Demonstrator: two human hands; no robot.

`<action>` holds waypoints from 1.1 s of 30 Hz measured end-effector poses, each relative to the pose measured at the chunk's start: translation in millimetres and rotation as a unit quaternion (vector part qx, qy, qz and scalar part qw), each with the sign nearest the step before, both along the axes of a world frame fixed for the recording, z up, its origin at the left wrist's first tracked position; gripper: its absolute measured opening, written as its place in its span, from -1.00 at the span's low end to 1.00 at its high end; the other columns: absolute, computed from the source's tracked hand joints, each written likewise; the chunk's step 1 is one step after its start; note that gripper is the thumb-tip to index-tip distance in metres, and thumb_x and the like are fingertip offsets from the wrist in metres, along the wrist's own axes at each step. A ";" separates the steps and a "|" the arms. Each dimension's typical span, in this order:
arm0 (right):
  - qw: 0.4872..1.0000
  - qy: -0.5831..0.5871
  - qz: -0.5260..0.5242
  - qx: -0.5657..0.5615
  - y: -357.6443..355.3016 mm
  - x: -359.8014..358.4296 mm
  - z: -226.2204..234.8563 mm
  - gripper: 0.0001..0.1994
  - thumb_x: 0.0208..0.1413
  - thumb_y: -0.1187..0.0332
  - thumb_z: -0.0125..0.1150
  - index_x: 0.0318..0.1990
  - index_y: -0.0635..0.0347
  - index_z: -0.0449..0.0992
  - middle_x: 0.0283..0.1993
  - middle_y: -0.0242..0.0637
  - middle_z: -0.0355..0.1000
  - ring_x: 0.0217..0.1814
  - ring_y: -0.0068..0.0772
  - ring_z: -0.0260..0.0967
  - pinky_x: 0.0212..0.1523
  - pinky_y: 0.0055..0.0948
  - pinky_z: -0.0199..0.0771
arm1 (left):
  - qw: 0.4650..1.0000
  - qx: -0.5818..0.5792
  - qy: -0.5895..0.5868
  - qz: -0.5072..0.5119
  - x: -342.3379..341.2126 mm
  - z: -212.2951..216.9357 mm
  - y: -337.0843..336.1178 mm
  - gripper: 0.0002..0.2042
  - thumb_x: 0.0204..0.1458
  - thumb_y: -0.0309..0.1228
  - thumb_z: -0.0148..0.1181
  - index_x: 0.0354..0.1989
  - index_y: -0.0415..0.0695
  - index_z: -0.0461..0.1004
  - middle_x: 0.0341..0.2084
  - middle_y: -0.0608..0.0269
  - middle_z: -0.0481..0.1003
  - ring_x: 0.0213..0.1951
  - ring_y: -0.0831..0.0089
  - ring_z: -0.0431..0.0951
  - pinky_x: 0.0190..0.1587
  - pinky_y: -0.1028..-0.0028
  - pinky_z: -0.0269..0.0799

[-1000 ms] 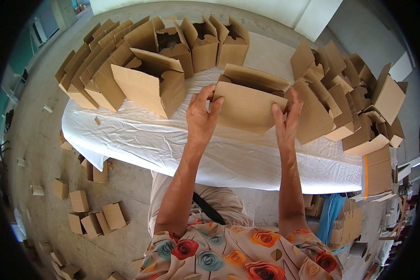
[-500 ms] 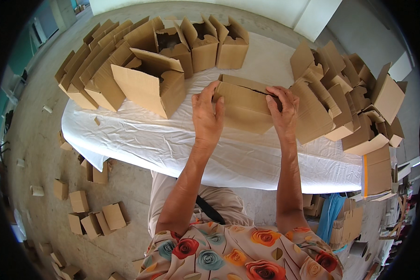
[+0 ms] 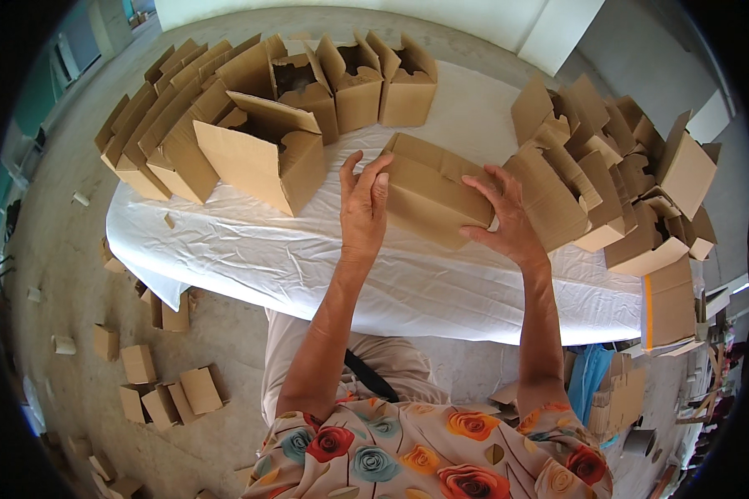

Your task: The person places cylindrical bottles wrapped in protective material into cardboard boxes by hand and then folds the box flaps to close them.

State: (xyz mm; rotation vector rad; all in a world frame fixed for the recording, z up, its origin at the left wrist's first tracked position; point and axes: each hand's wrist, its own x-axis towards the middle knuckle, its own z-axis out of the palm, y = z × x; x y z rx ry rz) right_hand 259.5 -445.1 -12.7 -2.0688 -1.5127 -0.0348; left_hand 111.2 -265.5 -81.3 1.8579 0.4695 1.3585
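Observation:
A closed brown cardboard box (image 3: 437,187) lies in front of me on the white-clothed table (image 3: 308,274), its top flaps folded down. My right hand (image 3: 512,218) grips its right end, thumb low on the near side and fingers on the top. At the box's left end is my left hand (image 3: 363,208), its fingers apart and slightly bent, the fingertips by the corner. Whether they press on the cardboard I cannot tell. Left of that hand stands a larger open box (image 3: 258,154) with a raised flap.
Open boxes (image 3: 362,91) stand in a row along the table's far left. More open boxes (image 3: 549,191) crowd the right side, close to my right hand. Small boxes (image 3: 175,395) lie on the floor at left. Flattened cardboard (image 3: 620,399) and a blue cloth (image 3: 587,378) are below at right.
The box's top gap has closed, its flaps now flat. My right hand has turned from the top edge to span the right end. My left fingers have loosened at the left end.

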 end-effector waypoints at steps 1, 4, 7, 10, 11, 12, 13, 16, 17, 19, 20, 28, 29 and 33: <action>1.000 -0.002 -0.003 0.015 -1.1 -0.8 -1.3 -0.30 -0.30 0.29 0.47 0.15 -0.10 0.39 0.26 -0.14 0.05 0.32 -0.09 -0.04 0.21 -0.23 0.20 | 1.000 0.028 -0.002 0.010 0.6 -1.8 1.0 -0.71 0.21 -0.38 -0.02 0.09 -0.09 0.36 0.11 -0.01 0.22 -0.04 0.18 0.37 -0.07 0.36 0.39; 0.997 0.028 -0.018 0.070 -0.4 -3.7 -8.4 -0.29 -0.30 0.35 0.46 0.17 -0.08 0.37 0.19 -0.15 0.10 0.24 -0.14 0.04 0.02 -0.32 0.38 | 0.999 -0.025 -0.024 0.015 -0.4 -16.6 -4.1 -0.67 0.21 -0.40 -0.03 0.14 -0.14 0.30 0.13 -0.02 0.20 0.00 0.16 0.34 -0.06 0.35 0.38; 0.984 0.094 -0.056 0.141 2.9 -4.3 -15.3 -0.28 -0.31 0.41 0.45 0.17 -0.07 0.37 0.10 -0.15 0.14 0.13 -0.19 0.10 -0.17 -0.42 0.45 | 0.996 -0.089 -0.027 -0.008 -3.3 -49.0 -5.3 -0.65 0.18 -0.46 -0.02 0.16 -0.13 0.27 0.12 -0.01 0.18 0.00 0.14 0.34 -0.04 0.33 0.38; 0.970 0.061 -0.124 0.197 11.7 -4.6 -23.5 -0.28 -0.31 0.44 0.45 0.16 -0.07 0.37 0.04 -0.15 0.16 0.04 -0.17 0.12 -0.24 -0.43 0.44 | 0.998 -0.062 -0.001 -0.006 -5.1 -53.8 -3.5 -0.60 0.10 -0.56 0.00 0.15 -0.12 0.28 0.11 0.01 0.19 -0.01 0.13 0.35 -0.05 0.33 0.38; 0.965 0.019 -0.155 0.211 15.5 -5.3 -25.7 -0.29 -0.31 0.43 0.45 0.15 -0.08 0.37 0.02 -0.14 0.16 0.01 -0.15 0.12 -0.23 -0.38 0.44 | 0.999 -0.042 0.009 -0.001 -3.8 -52.4 -3.4 -0.59 0.07 -0.59 0.00 0.15 -0.11 0.28 0.10 0.02 0.20 -0.01 0.13 0.35 -0.05 0.33 0.38; 0.957 -0.022 -0.185 0.223 19.5 -6.1 -27.1 -0.29 -0.31 0.43 0.45 0.15 -0.08 0.37 0.00 -0.13 0.16 -0.01 -0.12 0.12 -0.22 -0.33 0.44 | 0.999 -0.040 0.013 -0.002 -3.5 -51.7 -3.1 -0.57 0.04 -0.60 0.01 0.15 -0.11 0.29 0.10 0.02 0.20 -0.01 0.13 0.35 -0.04 0.33 0.38; 0.947 -0.088 -0.222 0.217 24.4 -5.9 -27.1 -0.29 -0.30 0.42 0.44 0.15 -0.09 0.36 -0.01 -0.10 0.16 -0.01 -0.09 0.12 -0.20 -0.27 0.43 | 0.999 -0.039 0.017 -0.003 -3.8 -51.3 -2.8 -0.55 0.01 -0.62 0.02 0.14 -0.10 0.29 0.10 0.02 0.21 -0.01 0.12 0.34 -0.03 0.32 0.37; 0.907 -0.199 -0.322 0.182 41.4 -1.7 -26.6 -0.30 -0.26 0.36 0.42 0.17 -0.10 0.32 -0.03 -0.01 0.15 -0.02 -0.01 0.10 -0.14 -0.13 0.39 | 0.999 -0.024 0.023 -0.008 -4.5 -53.3 -1.8 -0.50 -0.06 -0.65 0.02 0.14 -0.10 0.29 0.08 0.03 0.22 0.01 0.10 0.34 0.00 0.31 0.35; 0.903 -0.181 -0.352 0.166 50.2 2.5 -27.2 -0.30 -0.24 0.32 0.41 0.18 -0.09 0.30 -0.03 0.03 0.15 -0.01 0.02 0.10 -0.12 -0.10 0.37 | 1.000 -0.016 0.025 -0.009 -5.1 -54.2 -0.7 -0.49 -0.08 -0.66 0.02 0.14 -0.09 0.29 0.08 0.04 0.23 0.02 0.09 0.34 0.01 0.31 0.34; 0.896 -0.141 -0.395 0.145 68.1 13.3 -24.2 -0.30 -0.22 0.25 0.39 0.19 -0.09 0.28 -0.03 0.08 0.14 0.01 0.06 0.09 -0.07 -0.07 0.34 | 0.999 -0.018 0.028 -0.019 -6.3 -52.8 -0.6 -0.47 -0.10 -0.66 0.02 0.14 -0.09 0.30 0.08 0.04 0.23 0.04 0.07 0.33 0.03 0.29 0.32; 0.894 -0.118 -0.409 0.141 77.8 20.0 -22.0 -0.30 -0.21 0.22 0.39 0.19 -0.09 0.27 -0.02 0.09 0.13 0.02 0.07 0.08 -0.04 -0.07 0.33 | 0.999 -0.020 0.029 -0.025 -6.5 -53.0 -0.9 -0.47 -0.11 -0.66 0.02 0.14 -0.10 0.30 0.07 0.04 0.24 0.04 0.06 0.32 0.05 0.28 0.31; 0.932 -0.045 -0.311 0.182 165.0 120.0 -44.8 -0.28 -0.15 0.21 0.32 0.24 0.03 0.19 0.16 0.24 0.04 0.23 0.18 -0.06 0.18 -0.03 0.16 | 0.996 0.028 0.079 0.007 -0.7 -56.8 -4.0 -0.42 -0.22 -0.65 0.02 0.12 -0.06 0.33 0.07 0.12 0.26 -0.04 0.17 0.39 -0.02 0.28 0.32; 0.942 -0.044 -0.269 0.196 173.8 124.8 -43.3 -0.28 -0.13 0.23 0.31 0.25 0.05 0.17 0.21 0.26 0.00 0.29 0.19 -0.11 0.22 -0.04 0.13 | 0.995 0.040 0.093 0.019 -0.9 -56.2 -4.5 -0.42 -0.24 -0.65 0.02 0.11 -0.05 0.34 0.07 0.14 0.27 -0.06 0.18 0.40 -0.03 0.29 0.32; 0.953 -0.038 -0.202 0.224 171.1 124.1 -33.9 -0.29 -0.04 0.32 0.22 0.31 0.07 0.09 0.32 0.00 0.07 0.45 0.02 -0.22 0.36 -0.16 -0.08 | 0.996 0.029 0.078 0.007 0.0 -55.2 -4.9 -0.43 -0.25 -0.66 0.02 0.08 -0.05 0.35 0.05 0.15 0.28 -0.06 0.18 0.40 -0.04 0.29 0.32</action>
